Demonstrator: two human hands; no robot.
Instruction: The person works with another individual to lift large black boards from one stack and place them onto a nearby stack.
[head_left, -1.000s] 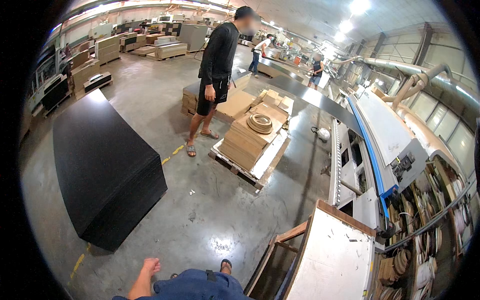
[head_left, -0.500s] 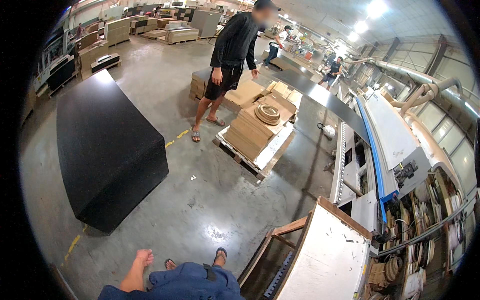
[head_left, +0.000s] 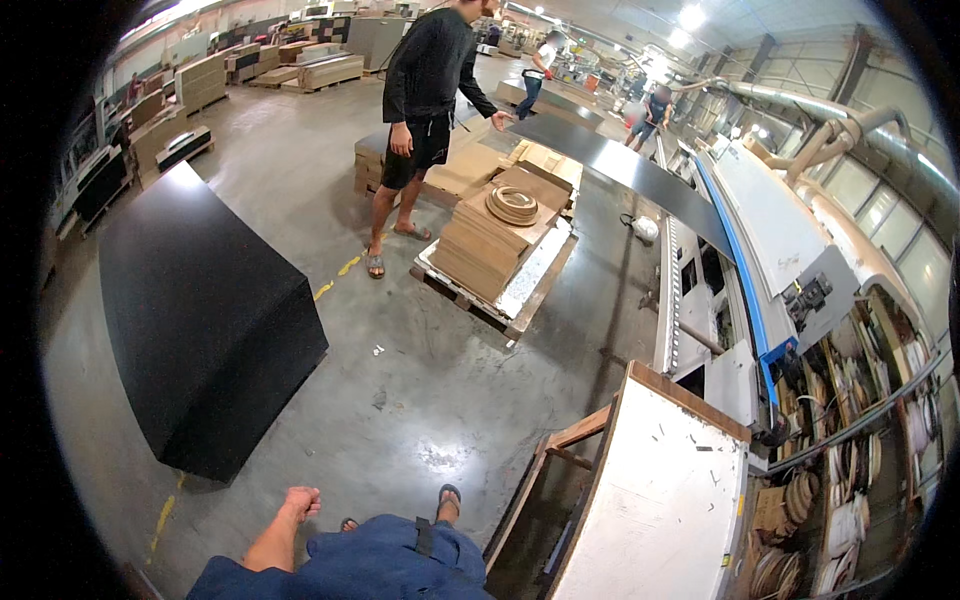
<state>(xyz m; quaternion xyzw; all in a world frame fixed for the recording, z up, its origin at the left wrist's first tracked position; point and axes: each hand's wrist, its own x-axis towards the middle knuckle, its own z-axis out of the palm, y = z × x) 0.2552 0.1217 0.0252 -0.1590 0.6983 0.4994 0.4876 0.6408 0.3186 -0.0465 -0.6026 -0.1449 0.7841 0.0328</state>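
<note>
My left hand (head_left: 302,502) hangs low in front of me, its fingers curled in a loose fist with nothing visible in it. It touches nothing. Nearest to it on the left is a tall stack of black panels (head_left: 215,330) standing on the floor. My right hand is not in the picture. To my right stands a white-topped table (head_left: 650,490) with a brown wooden edge and small scraps on top.
Ahead, a person in black (head_left: 425,90) stands beside a pallet (head_left: 465,290) of brown boards topped with a coil of edge banding (head_left: 512,205). A long dark panel (head_left: 630,168) runs into a machine with a blue rail (head_left: 728,225). Shelves of rolls (head_left: 800,500) line the right.
My view has shifted, and the surroundings sit a little further left in it. My left hand has swung slightly forward, still curled. The person in black stays by the pallet, arm reaching toward the panel.
</note>
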